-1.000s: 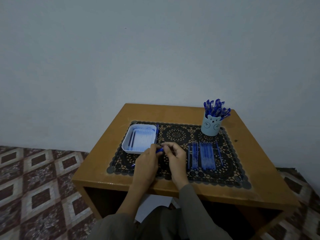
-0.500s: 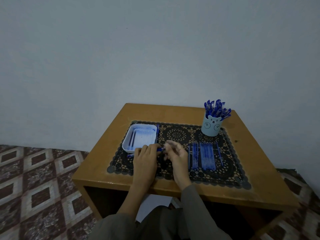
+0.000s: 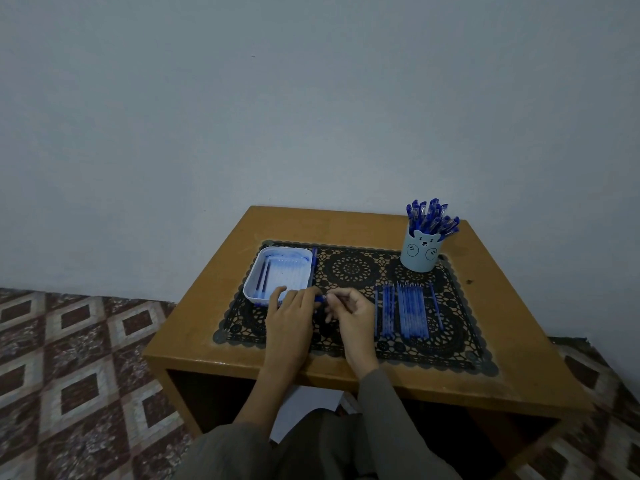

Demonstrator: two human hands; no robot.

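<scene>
You hold a blue pen [image 3: 320,298] between both hands, low over the lace mat [image 3: 349,268], just in front of the white tray's [image 3: 250,291] near right corner. Your left hand [image 3: 292,308] lies knuckles-up with its fingers bent over the barrel. Your right hand [image 3: 353,311] pinches the thin pale end between thumb and forefinger, and its other fingers curl loosely underneath.

Only a short, glossy, deep-blue stub of the pen shows in the gap between the hands. The rest is under your left fingers, so you cannot tell its length or whether it has a cap.

The mat is black openwork with round medallions and a scalloped edge, laid on a smooth, slightly shiny wooden table [image 3: 214,306]. The tray is a shallow plastic rectangle with rounded corners. A couple of dark thin sticks lie along its left side, and your left fingertips cover its near rim. One more blue stick [image 3: 314,263] lies along its right wall.

To your right, a row of slim blue refills [image 3: 408,311] lies side by side on the mat; in the dim light it is hard to count them. Behind them stands a pale blue bear-faced cup [image 3: 420,254], packed with capped blue pens [image 3: 431,218]. The table's right end is cut off by the picture's edge.
</scene>
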